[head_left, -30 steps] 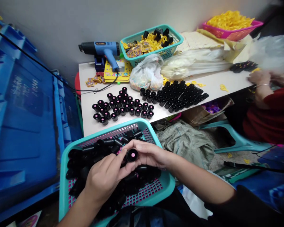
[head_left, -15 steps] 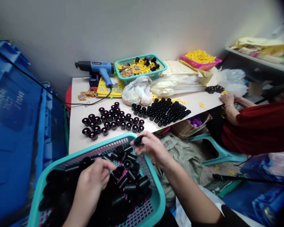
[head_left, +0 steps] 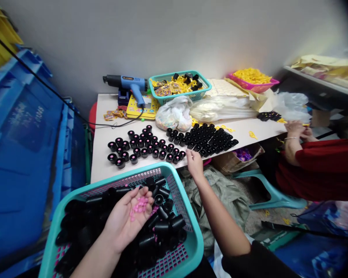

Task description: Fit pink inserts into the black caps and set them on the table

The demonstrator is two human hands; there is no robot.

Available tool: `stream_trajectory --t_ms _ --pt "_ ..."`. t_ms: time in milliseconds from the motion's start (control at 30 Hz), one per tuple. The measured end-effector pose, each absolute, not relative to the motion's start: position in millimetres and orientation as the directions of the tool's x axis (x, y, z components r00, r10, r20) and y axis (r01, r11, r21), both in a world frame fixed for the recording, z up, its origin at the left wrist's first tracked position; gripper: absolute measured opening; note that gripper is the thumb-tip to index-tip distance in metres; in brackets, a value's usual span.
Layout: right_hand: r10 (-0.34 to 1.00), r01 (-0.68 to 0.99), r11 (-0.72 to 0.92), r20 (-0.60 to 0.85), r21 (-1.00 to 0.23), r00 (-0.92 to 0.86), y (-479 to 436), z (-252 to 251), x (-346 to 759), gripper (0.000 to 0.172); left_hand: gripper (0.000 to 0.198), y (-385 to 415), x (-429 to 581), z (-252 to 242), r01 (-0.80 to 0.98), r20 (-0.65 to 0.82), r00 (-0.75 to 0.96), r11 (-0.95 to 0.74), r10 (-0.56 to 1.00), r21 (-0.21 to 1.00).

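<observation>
My left hand point(head_left: 127, 222) is palm up and cupped over the basket, with a small heap of pink pellets point(head_left: 140, 205) in it. My right hand point(head_left: 195, 162) reaches to the table's front edge, its fingertips at a short black cylindrical cap point(head_left: 182, 155) at the end of a group. The caps in that group point(head_left: 144, 153) stand upright, many showing a pink dot on top. Below my hands, a turquoise basket point(head_left: 188, 208) is filled with loose black caps point(head_left: 162, 226), and pink bits show among them.
Right of the group, more black caps point(head_left: 210, 139) stand packed together. Behind are a blue heat gun point(head_left: 135, 83), a turquoise basket point(head_left: 165, 98) of yellow pieces and a plastic bag point(head_left: 174, 112). Blue crates point(head_left: 20, 154) rise at left. A co-worker in a red sleeve point(head_left: 324, 158) works at right.
My right hand has moved from above the basket's rim to the table, bringing the black cap to the group's right end. My left hand has turned palm up, showing the pink pellets.
</observation>
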State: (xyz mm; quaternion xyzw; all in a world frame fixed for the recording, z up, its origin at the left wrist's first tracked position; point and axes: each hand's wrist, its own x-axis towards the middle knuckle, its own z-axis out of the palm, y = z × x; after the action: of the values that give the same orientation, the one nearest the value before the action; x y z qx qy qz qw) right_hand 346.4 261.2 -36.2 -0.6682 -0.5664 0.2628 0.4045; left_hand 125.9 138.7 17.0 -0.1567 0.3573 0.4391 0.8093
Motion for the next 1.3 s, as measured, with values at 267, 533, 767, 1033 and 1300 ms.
stream_trajectory --t_ms 267,533,767,1033,1300 --pt "0.773 0.431 0.562 0.263 -0.706 -0.577 197 34 299 0.019 0.041 135 124 19 -0.747 -0.579 0.391 0.615 0.715 0.254" --pt "0.558 0.457 0.747 0.08 -0.483 -0.826 180 34 274 0.019 0.039 125 117 13 -0.806 -0.492 0.46 0.58 0.739 0.116" --pt "0.646 0.381 0.531 0.07 -0.757 -0.76 164 25 279 0.017 0.025 106 120 -4 -0.67 -0.717 0.384 0.71 0.581 0.216" --pt "0.856 0.146 -0.114 -0.172 -0.983 -0.488 159 18 283 0.015 0.034 134 56 -6 0.885 -0.049 0.03 -0.003 0.998 0.466" --pt "0.834 0.139 -0.218 -0.258 -0.966 -0.487 166 13 280 0.015 0.017 166 52 -14 0.968 -0.266 0.232 -0.195 0.936 0.16"
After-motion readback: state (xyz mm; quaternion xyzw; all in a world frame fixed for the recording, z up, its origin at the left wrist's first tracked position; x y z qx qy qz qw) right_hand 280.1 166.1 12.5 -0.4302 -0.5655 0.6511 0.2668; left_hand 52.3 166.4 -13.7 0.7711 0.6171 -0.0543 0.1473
